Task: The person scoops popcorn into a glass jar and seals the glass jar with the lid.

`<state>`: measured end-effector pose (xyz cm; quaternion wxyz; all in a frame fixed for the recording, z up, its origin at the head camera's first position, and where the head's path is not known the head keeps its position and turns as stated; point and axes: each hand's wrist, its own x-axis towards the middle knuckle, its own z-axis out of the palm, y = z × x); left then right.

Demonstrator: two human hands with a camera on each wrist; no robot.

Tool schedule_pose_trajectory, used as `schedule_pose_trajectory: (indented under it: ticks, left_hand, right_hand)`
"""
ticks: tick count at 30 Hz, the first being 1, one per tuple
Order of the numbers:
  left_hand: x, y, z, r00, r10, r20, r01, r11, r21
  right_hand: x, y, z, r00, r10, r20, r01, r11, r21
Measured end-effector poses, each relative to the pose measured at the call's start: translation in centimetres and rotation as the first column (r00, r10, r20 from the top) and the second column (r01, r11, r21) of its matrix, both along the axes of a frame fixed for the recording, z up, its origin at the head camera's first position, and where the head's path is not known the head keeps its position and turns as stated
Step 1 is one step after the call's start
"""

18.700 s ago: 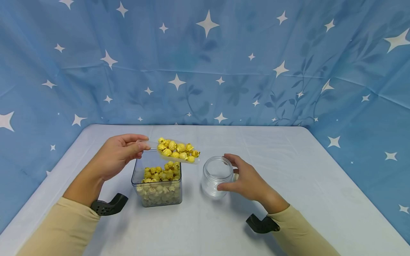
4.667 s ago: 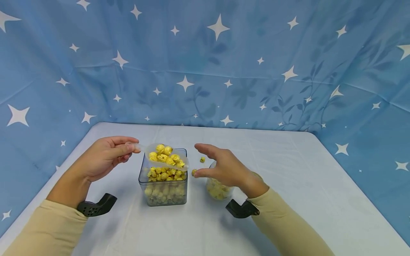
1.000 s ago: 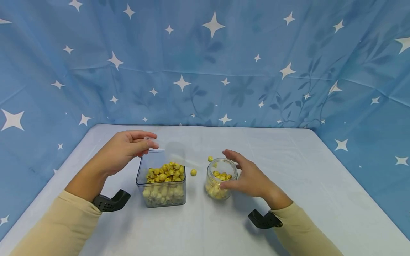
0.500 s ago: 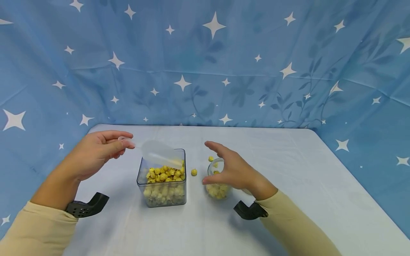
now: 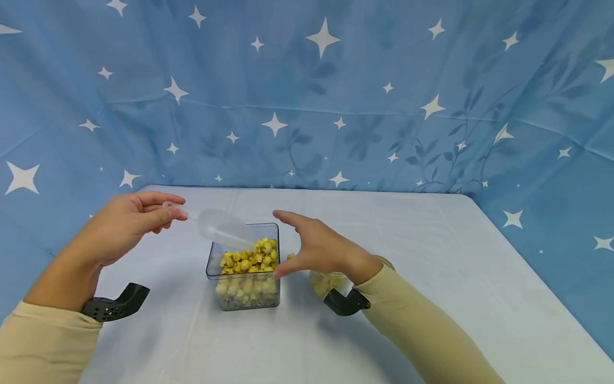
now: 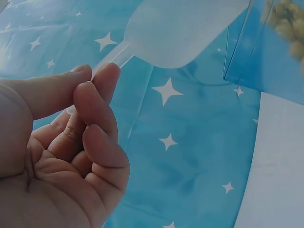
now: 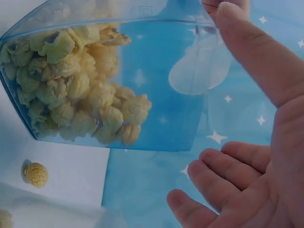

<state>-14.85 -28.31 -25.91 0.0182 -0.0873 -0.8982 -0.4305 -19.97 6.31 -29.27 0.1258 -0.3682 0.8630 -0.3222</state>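
My left hand (image 5: 127, 224) pinches the thin handle of a translucent plastic scoop (image 5: 218, 226) between thumb and fingers. The scoop's bowl carries no popcorn and tilts over the back left of a clear square container (image 5: 242, 276). Yellow popcorn (image 5: 245, 262) partly fills that container. At the container's right side, my right hand (image 5: 321, 248) holds nothing, its thumb and fingers spread apart. In the right wrist view its thumb (image 7: 256, 52) overlaps the container's rim. Behind the right hand and wrist, a clear jar (image 5: 322, 282) with popcorn inside is mostly hidden.
A loose popcorn piece (image 7: 36, 175) lies on the white tablecloth (image 5: 225, 346) between container and jar. The edge of a round tan object (image 5: 385, 262) shows behind the right wrist. A blue star-patterned curtain (image 5: 307, 96) hangs beyond the table.
The jar was empty at first and holds popcorn now. The scoop, loaded earlier, is bare and has moved left with the left hand. My right hand has shifted from the jar to the container.
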Motion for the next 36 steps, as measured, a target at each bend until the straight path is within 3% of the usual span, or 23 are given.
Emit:
schedule_pose_trajectory:
  ticks: [6,21,26,31,36]
  left_hand:
    - [-0.2,0.7,0.6,0.997,0.034,0.062,-0.028,0.995,-0.096]
    - [-0.3,4.1,2.4,0.997,0.057,0.044,-0.042,0.958,-0.284]
    - [-0.9,5.7,2.0,1.0,0.015,0.018,-0.008,0.948,-0.317]
    - [-1.6,7.0,0.9,0.996,-0.043,0.083,0.067,0.947,-0.313]
    - [-2.0,7.2,0.1,0.99,-0.068,0.123,0.098,0.961,-0.259]
  right_hand:
    - [-0.3,-0.5,0.0,0.999,0.035,0.015,-0.036,0.998,0.052]
    - [-0.4,-0.6,-0.1,0.999,0.03,0.023,-0.031,0.998,0.051]
    - [-0.4,-0.7,-0.1,0.999,0.031,0.028,-0.032,0.998,0.045]
    - [-0.4,-0.8,-0.3,0.999,0.016,0.037,-0.017,0.999,0.042]
    - [-0.4,-0.9,-0.3,0.999,-0.007,0.045,0.006,1.0,0.027]
